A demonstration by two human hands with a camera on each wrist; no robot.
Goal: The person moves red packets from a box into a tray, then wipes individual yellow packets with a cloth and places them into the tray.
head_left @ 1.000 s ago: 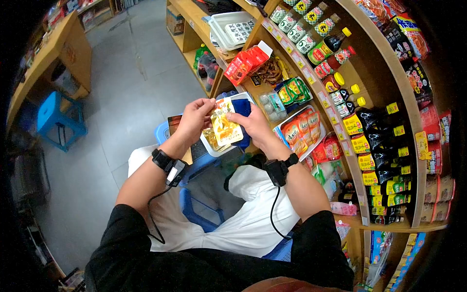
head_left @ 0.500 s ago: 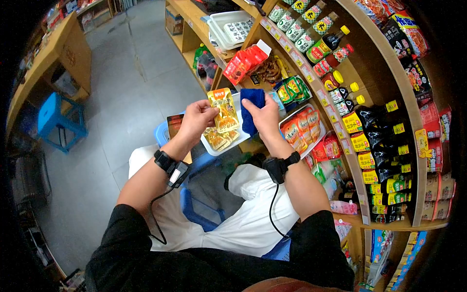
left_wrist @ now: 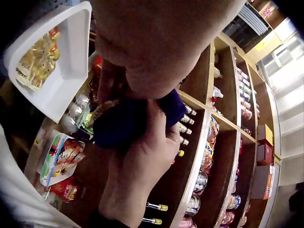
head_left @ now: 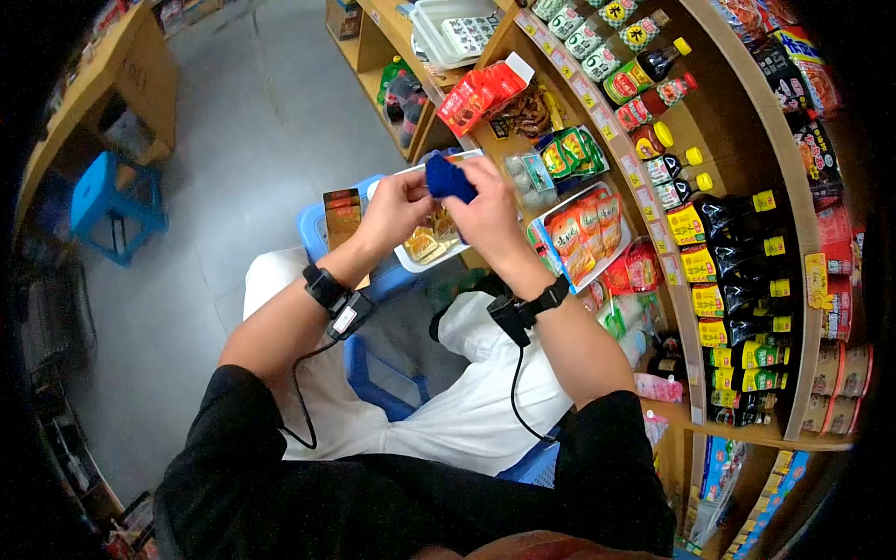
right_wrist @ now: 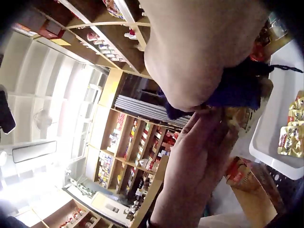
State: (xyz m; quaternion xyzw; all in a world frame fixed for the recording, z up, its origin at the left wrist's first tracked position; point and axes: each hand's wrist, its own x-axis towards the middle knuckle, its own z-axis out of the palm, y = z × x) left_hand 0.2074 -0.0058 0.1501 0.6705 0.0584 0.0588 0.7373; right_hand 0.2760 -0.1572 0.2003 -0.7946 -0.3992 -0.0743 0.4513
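Observation:
My right hand [head_left: 487,207] grips a dark blue cloth [head_left: 451,179], folded over against my left fingers. Pinched in my left hand [head_left: 396,213] is a gold snack packet [right_wrist: 240,116], mostly covered by the cloth and showing only a piece in the right wrist view. Both hands meet above a white plastic tray [left_wrist: 71,66]. Several gold snack packets [left_wrist: 40,61] lie inside that tray, overlapping at one end.
A blue stool [head_left: 311,224] bears the tray and a brown box [head_left: 343,217]. To the right stand a tray of orange packets [head_left: 583,233], a box of green packets [head_left: 571,154] and a red carton [head_left: 481,96]. Shelves hold sauce bottles [head_left: 723,271]. Another blue stool [head_left: 117,205] stands left.
The gold packet was held upright facing me, apart from the cloth; now the right hand has brought the cloth left over it. The view has shifted slightly.

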